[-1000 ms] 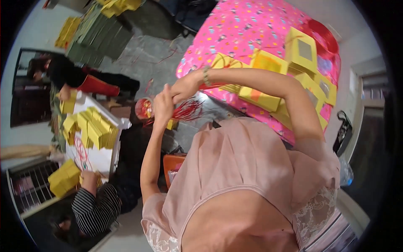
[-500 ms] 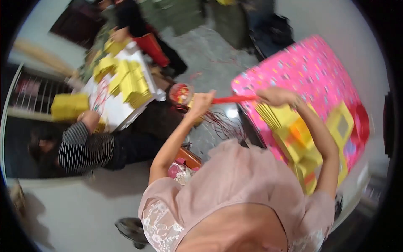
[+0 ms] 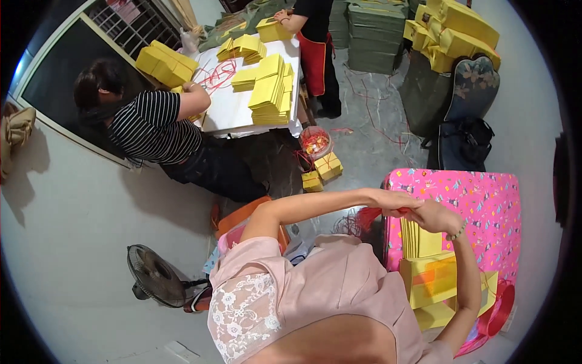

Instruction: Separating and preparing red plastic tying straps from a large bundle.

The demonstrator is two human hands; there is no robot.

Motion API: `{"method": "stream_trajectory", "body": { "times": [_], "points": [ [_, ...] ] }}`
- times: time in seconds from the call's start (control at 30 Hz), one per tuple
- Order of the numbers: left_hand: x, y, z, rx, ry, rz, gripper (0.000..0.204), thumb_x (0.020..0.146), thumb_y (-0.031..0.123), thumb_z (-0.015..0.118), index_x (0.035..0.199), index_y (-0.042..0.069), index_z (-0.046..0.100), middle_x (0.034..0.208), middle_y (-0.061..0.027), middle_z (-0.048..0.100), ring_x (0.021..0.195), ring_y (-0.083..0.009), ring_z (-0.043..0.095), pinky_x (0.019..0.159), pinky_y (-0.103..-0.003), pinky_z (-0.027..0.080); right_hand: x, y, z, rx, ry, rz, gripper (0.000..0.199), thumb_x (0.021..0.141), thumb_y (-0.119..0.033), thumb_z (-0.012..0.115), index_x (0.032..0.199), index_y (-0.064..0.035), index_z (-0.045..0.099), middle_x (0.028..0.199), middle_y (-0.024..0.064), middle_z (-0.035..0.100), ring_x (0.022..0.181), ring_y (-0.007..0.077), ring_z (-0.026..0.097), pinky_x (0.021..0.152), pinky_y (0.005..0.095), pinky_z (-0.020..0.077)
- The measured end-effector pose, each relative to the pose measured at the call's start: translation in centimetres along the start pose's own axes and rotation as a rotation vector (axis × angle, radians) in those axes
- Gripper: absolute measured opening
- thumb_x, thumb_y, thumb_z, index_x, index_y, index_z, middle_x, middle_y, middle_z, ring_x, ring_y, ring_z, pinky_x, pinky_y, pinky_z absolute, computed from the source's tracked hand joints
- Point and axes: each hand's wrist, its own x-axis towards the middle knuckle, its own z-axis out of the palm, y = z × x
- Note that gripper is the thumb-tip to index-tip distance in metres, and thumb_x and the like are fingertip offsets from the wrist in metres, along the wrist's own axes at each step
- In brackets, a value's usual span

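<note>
My hands meet over the near left part of the pink-covered table (image 3: pixel 485 200). A bundle of red string (image 3: pixel 367 218) is gripped in my left hand (image 3: pixel 391 202), and its loose ends fan out to the left below that hand. My right hand (image 3: pixel 438 217) is closed against the left one's fingertips, around the same bundle; its fingers partly hide the string. Right below my hands, a row of folded yellow paper packets (image 3: pixel 421 241) stands on edge. Nearer to me lies a yellow packet with an orange patch (image 3: pixel 433 276).
Red looped strapping (image 3: pixel 500 309) hangs at the table's near right corner. To the left, one person in stripes (image 3: pixel 154 124) and another with a red apron (image 3: pixel 314 64) work at a white table (image 3: pixel 221 118) with yellow stacks. A basket (image 3: pixel 316 142) and a fan (image 3: pixel 156 276) stand on the floor.
My hands have come together; the red bundle stretched between them is now gathered, its ends hanging left. My left hand moved right to the right hand. The view has shifted too.
</note>
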Motion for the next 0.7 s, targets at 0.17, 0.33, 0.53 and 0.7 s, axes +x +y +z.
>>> {"method": "stream_trajectory", "body": {
  "times": [0.17,0.33,0.53,0.7],
  "points": [
    [-1.7,1.3,-0.3,-0.173,-0.297,-0.25,0.045,0.088,0.054,0.04,0.076,0.011,0.045,0.052,0.0087,0.023,0.041,-0.0031,0.019,0.036,-0.021,0.014,-0.7,-2.7,-3.2,0.121,-0.21,0.065,0.029,0.088,-0.031,0.047,0.095,-0.004,0.053,0.077,0.0161,0.059,0.071,0.032,0.058,0.063,0.0397,0.045],
    [-1.8,2.2,-0.5,-0.176,-0.319,-0.158,0.035,0.093,0.038,0.041,0.075,0.009,0.051,0.05,0.0096,0.028,0.039,-0.0022,0.021,0.036,-0.02,0.015,-2.5,-2.0,-4.0,0.171,-0.092,0.111,0.024,0.086,-0.025,0.053,0.094,-0.0023,0.052,0.066,0.0116,0.056,0.059,0.0194,0.058,0.055,0.0308,0.0455],
    [-1.5,1.1,-1.6,-0.17,0.081,-0.048,0.035,0.092,0.039,0.042,0.071,0.012,0.05,0.05,0.009,0.029,0.04,-0.0033,0.023,0.037,-0.022,0.017,-6.5,1.5,-2.8,0.448,0.435,0.277,0.026,0.089,-0.025,0.05,0.093,-0.0001,0.055,0.072,0.004,0.055,0.065,0.011,0.053,0.059,0.0266,0.043],
    [-0.6,2.3,-0.9,-0.046,0.371,0.147,0.034,0.093,0.04,0.039,0.079,0.011,0.049,0.049,0.0089,0.028,0.039,-0.0025,0.023,0.036,-0.02,0.017,-4.6,5.6,1.1,0.537,0.919,0.229,0.033,0.093,-0.029,0.041,0.092,0.0003,0.058,0.072,0.0025,0.053,0.066,0.0099,0.049,0.062,0.0256,0.0421]
  ]
}}
